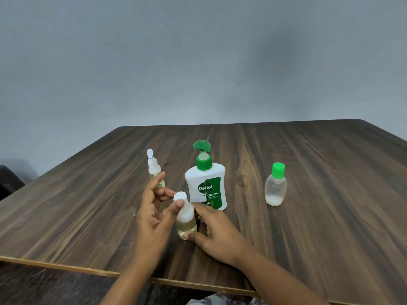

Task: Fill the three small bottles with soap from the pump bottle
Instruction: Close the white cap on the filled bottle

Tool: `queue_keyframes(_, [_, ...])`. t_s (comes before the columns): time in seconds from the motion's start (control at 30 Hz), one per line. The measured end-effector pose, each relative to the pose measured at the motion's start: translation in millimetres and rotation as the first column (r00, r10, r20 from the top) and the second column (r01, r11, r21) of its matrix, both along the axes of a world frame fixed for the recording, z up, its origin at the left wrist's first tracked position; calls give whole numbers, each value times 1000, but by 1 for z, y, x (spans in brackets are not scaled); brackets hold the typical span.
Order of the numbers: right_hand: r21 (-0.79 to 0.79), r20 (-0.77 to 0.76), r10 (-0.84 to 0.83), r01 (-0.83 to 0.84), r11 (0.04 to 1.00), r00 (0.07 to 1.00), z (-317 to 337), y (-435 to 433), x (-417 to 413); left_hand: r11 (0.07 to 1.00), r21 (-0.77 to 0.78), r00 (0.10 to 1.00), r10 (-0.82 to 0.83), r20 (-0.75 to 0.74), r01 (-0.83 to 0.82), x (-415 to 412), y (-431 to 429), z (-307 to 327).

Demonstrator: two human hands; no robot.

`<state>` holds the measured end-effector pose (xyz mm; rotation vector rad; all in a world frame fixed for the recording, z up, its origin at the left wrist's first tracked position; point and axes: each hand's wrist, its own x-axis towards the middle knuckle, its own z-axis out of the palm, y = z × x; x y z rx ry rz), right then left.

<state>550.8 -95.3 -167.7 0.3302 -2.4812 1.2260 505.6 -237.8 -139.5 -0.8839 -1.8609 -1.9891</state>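
A white pump bottle (205, 188) with a green pump head stands mid-table. In front of it stands a small clear bottle (186, 219), part full of yellowish soap. My right hand (217, 232) grips its lower body. My left hand (154, 214) pinches its white cap (180, 196) between thumb and finger. A second small bottle (154, 170), white flip cap open, holds yellowish liquid behind my left fingers. A third small bottle (275, 187) with a green cap stands apart to the right, a little whitish liquid at its bottom.
The dark wooden table (308, 227) has a pale front edge close to me and ends at a grey wall behind. A dark object (8, 179) sits off the table's left side.
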Motion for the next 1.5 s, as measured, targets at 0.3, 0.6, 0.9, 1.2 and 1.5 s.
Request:
queue_keyframes(0.3, [5, 8, -12, 12, 1000, 1000, -1, -1, -1, 999, 0, 999, 35, 22, -35, 0, 7, -1])
queue_keyframes(0.6, [-4, 11, -8, 9, 1000, 1000, 0, 0, 1, 998, 62, 1000, 17, 26, -19, 0, 8, -4])
queue_keyframes(0.9, [-3, 16, -11, 11, 1000, 1000, 1, 0, 1, 999, 50, 999, 1, 44, -4, 4, 11, -5])
queue_keyframes(1.2, [5, 15, -26, 26, 1000, 1000, 0, 0, 0, 999, 46, 998, 16, 54, -19, 8, 13, -6])
queue_keyframes(1.5, [11, 1, -25, 25, 1000, 1000, 2, 0, 1, 998, 56, 997, 8, 80, -12, 9, 12, -7])
